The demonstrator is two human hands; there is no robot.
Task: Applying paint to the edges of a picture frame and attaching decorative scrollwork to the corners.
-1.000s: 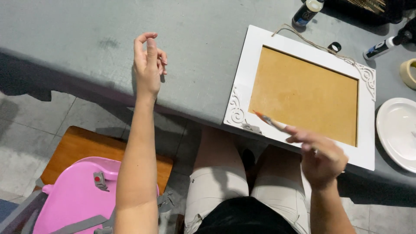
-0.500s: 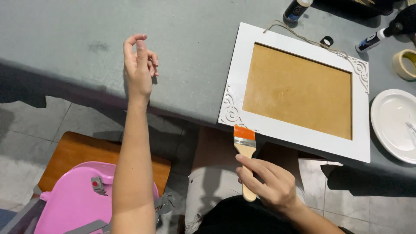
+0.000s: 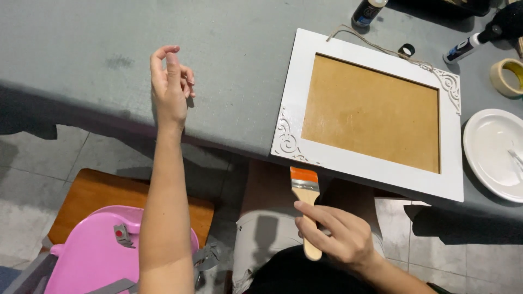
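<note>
A white picture frame (image 3: 294, 98) with carved scroll corners and a brown board centre lies on the grey table (image 3: 98, 60), its near edge hanging over the table's rim. My right hand (image 3: 332, 234) grips the wooden handle of a flat paintbrush (image 3: 304, 184) with an orange band, bristles pointing up just below the frame's near left corner. My left hand (image 3: 171, 90) hovers over the table to the left of the frame, fingers loosely curled, holding nothing.
A white plate (image 3: 490, 152) sits right of the frame. A roll of tape (image 3: 506, 76), a marker (image 3: 463, 50), a dark bottle (image 3: 368, 11) and twine lie at the back. A pink bag (image 3: 92, 250) rests on a wooden stool (image 3: 92, 193) at lower left.
My right hand dropped from the frame's near edge, where it held a thin brush, to my lap, and now holds the flat orange-banded paintbrush. My left hand barely moved.
</note>
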